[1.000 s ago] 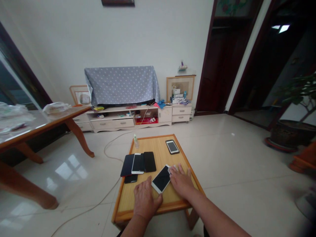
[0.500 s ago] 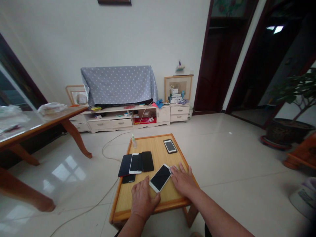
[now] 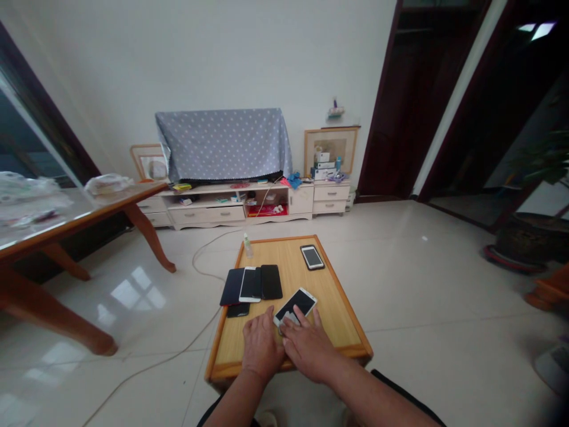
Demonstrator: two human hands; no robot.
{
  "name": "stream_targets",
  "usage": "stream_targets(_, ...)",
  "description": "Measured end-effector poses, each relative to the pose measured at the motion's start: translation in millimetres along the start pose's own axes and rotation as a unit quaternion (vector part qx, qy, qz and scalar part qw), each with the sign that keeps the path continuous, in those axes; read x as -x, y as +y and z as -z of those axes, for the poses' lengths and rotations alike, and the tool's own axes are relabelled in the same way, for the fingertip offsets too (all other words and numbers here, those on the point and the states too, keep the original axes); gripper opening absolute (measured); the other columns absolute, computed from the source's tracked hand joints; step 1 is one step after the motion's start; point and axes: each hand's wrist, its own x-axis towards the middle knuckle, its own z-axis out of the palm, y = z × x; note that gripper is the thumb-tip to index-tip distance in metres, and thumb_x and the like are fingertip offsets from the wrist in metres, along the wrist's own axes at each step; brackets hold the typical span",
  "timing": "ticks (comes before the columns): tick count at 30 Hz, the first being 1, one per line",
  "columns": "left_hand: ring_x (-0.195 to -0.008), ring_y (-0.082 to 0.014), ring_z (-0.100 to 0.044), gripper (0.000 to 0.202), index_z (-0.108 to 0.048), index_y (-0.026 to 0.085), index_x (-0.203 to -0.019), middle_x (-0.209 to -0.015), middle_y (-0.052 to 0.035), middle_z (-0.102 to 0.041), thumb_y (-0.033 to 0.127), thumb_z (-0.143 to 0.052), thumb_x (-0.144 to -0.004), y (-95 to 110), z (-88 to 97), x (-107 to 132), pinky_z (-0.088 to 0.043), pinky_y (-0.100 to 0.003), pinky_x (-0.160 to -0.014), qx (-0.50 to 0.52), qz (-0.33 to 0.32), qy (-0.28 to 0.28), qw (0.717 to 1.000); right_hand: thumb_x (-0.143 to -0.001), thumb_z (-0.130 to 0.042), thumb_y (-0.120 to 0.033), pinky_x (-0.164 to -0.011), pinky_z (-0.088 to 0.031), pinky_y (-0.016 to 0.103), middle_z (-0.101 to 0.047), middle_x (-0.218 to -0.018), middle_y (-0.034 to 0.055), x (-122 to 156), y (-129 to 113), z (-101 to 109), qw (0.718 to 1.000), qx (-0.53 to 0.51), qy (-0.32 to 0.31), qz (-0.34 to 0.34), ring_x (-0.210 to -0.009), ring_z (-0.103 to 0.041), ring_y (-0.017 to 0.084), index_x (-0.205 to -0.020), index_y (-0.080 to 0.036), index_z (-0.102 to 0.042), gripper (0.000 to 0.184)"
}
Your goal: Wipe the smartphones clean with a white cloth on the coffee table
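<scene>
At nine o'clock from the hands, a glass-topped table (image 3: 75, 209) carries crumpled plastic bags (image 3: 31, 193). On the low wooden bench (image 3: 338, 314), at ten o'clock from the hands, a small black phone (image 3: 238, 309) is tucked against the lower edge of a dark phone (image 3: 232, 287). Beside that lie a white-framed phone (image 3: 250, 284) and a black phone (image 3: 271, 281), their edges touching. A small plastic bottle (image 3: 247, 245) stands near the bench's far left corner, at eleven o'clock. The left hand (image 3: 262, 347) lies open and palm-down on the bench, just beside a white smartphone (image 3: 296, 305); whether it touches that phone, I cannot tell. The right hand (image 3: 309, 347) is open too, its fingers (image 3: 297, 323) spread over the lower end of the smartphone, not gripping it. The smartphone lies flat at a slant, at twelve o'clock from the hands. A further phone (image 3: 312, 257) lies well apart at one o'clock, near the bench's far right corner.
</scene>
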Motion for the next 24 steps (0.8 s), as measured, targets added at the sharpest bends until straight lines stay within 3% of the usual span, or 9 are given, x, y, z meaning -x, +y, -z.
stream_targets(4, -0.122, -0.0258, -0.055, 0.07, -0.039, 0.012, -0.143, -0.126, -0.014, -0.064, 0.021, -0.054, -0.076, 0, 0.7, 1, -0.026, -0.042, -0.111, 0.001, 0.001, 0.003, 1.0, -0.105, -0.029, -0.039, -0.116, 0.007, 0.071, -0.045, -0.156, 0.0037, -11, -4, 0, 1.0, 0.012, -0.004, 0.0, -0.153, -0.014, 0.033, -0.149, -0.028, -0.045, 0.048)
stream_targets(11, -0.12, -0.0279, -0.055, 0.075, -0.038, 0.011, -0.145, -0.126, -0.0146, -0.064, 0.027, -0.059, -0.074, -2, -2.4, 1, -0.027, -0.042, -0.111, 0.005, 0.008, 0.006, 1.0, -0.106, -0.023, -0.039, -0.117, 0.006, 0.068, -0.055, -0.148, 0.0032, -2, 1, 5, 0.999, 0.019, -0.026, -0.003, -0.152, -0.022, 0.032, -0.137, -0.03, -0.059, 0.048)
stream_targets(14, -0.119, -0.0273, -0.055, 0.074, -0.039, 0.01, -0.144, -0.124, -0.0143, -0.064, 0.022, -0.058, -0.074, -3, -2.3, 1, -0.027, -0.042, -0.11, 0.01, 0.006, 0.003, 1.0, -0.106, -0.024, -0.04, -0.117, 0.005, 0.068, -0.052, -0.151, 0.0038, -9, -1, 1, 0.999, 0.021, -0.023, -0.009, -0.153, -0.018, 0.032, -0.14, -0.029, -0.056, 0.048)
stream_targets(20, -0.12, -0.0257, -0.056, 0.058, -0.041, 0.012, -0.143, -0.127, -0.0151, -0.064, 0.024, -0.049, -0.087, -2, 0.8, 0, -0.026, -0.042, -0.11, 0.008, 0.011, 0.001, 1.0, -0.105, -0.026, -0.039, -0.118, 0.005, 0.066, -0.049, -0.153, 0.0056, -36, -14, -3, 0.999, 0.011, -0.024, -0.021, -0.153, -0.016, 0.029, -0.151, -0.026, -0.044, 0.051)
stream_targets(24, -0.121, -0.0261, -0.055, 0.065, -0.039, 0.011, -0.144, -0.126, -0.0144, -0.064, 0.023, -0.053, -0.081, -3, -0.1, 1, -0.026, -0.042, -0.11, 0.005, 0.012, 0.001, 1.0, -0.105, -0.026, -0.039, -0.117, 0.006, 0.067, -0.053, -0.15, 0.0068, -26, -13, 5, 0.999, 0.023, -0.037, -0.007, -0.153, -0.019, 0.03, -0.141, -0.026, -0.057, 0.049)
